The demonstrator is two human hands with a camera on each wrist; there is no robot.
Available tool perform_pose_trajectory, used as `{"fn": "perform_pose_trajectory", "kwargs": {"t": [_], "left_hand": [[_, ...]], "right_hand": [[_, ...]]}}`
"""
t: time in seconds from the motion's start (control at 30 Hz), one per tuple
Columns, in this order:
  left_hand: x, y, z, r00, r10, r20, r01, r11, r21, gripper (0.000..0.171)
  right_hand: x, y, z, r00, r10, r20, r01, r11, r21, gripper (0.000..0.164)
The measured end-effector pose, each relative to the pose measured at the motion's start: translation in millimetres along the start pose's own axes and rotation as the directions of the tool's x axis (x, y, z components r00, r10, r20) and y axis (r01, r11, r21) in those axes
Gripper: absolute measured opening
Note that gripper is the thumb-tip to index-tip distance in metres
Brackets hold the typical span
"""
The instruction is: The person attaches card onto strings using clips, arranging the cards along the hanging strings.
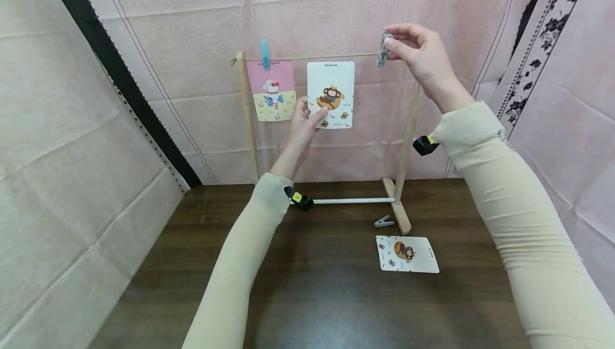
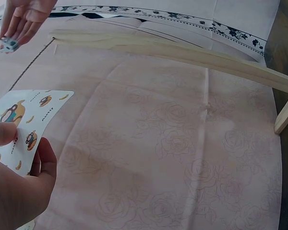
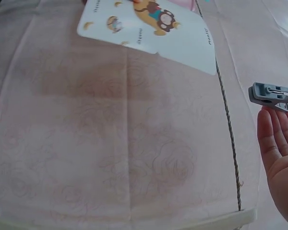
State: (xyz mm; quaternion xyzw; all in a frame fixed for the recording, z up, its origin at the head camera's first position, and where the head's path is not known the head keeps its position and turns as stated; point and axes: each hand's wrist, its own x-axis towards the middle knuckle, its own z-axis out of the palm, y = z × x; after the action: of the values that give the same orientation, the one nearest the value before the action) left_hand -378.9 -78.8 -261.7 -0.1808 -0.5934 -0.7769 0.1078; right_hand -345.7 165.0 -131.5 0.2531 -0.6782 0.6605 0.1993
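My left hand [image 1: 301, 127] pinches a white card [image 1: 331, 79] with a monkey picture by its lower left corner, thumb on the front. The card's top edge stands close to the string [image 1: 367, 54]. Up at the right, my right hand [image 1: 415, 53] pinches a grey-blue clothespin [image 1: 382, 49] between thumb and fingers; in the right wrist view the clothespin [image 3: 272, 95] points toward the string. Left of the held card, a pink and yellow card [image 1: 272, 93] hangs from the string under a light blue clothespin [image 1: 265, 54].
The string spans a wooden frame with a left post [image 1: 247, 114], a right post [image 1: 407, 146] and a white bottom bar [image 1: 353, 200]. On the brown table [image 1: 312, 295], a grey clothespin [image 1: 384, 221] lies by the frame's foot, and another monkey card [image 1: 407, 254] lies nearer. Pink cloth [image 1: 336, 23] hangs behind.
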Motion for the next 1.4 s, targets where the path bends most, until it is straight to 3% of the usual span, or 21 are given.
{"fn": "perform_pose_trajectory", "kwargs": {"t": [0.63, 1.07, 1.4], "left_hand": [[0.1, -4.0, 0.1, 1.0, 0.004, 0.001, -0.004, 1.0, -0.014, 0.026], [0.8, -2.8, -0.1, 1.0, 0.012, -0.002, -0.012, 1.0, 0.012, 0.025], [4.5, -0.7, -0.1, 1.0, 0.0, 0.002, 0.0, 1.0, 0.011, 0.027]], "right_hand": [[40, -19, 27, 0.992, 0.009, -0.124, 0.019, 0.974, 0.226, 0.015], [56, -29, 53, 0.992, 0.011, -0.127, 0.021, 0.968, 0.252, 0.009], [60, -21, 61, 0.99, 0.08, -0.12, -0.055, 0.979, 0.198, 0.008]]}}
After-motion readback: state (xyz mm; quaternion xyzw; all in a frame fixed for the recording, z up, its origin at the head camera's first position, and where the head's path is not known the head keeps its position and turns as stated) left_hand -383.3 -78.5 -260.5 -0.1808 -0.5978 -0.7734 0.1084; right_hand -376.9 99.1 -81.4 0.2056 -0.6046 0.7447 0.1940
